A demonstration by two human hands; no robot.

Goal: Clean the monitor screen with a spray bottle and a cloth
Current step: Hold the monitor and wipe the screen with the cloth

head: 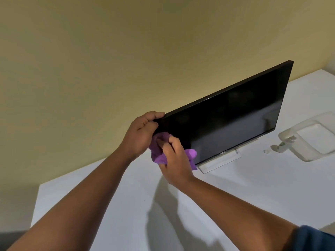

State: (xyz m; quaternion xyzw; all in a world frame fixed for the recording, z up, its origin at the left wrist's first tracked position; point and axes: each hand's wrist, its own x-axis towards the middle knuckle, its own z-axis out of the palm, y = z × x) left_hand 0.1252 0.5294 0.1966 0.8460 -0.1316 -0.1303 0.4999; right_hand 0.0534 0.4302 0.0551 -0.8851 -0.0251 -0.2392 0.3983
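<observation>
Now | left hand (141,134) grips monitor (226,120) corner | right hand (174,156) presses bunched purple cloth (159,154) to screen

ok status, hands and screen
Left hand grips monitor corner. Right hand presses purple cloth on screen. Spray bottle lying aside, nothing blocking.

A plain yellowish wall (108,60) filled the upper part of the view, unevenly lit and darker toward the top. Below it lay a white worktop (262,187), its left edge ending short of the wall. Soft shadows fell across the worktop's near surface.
</observation>
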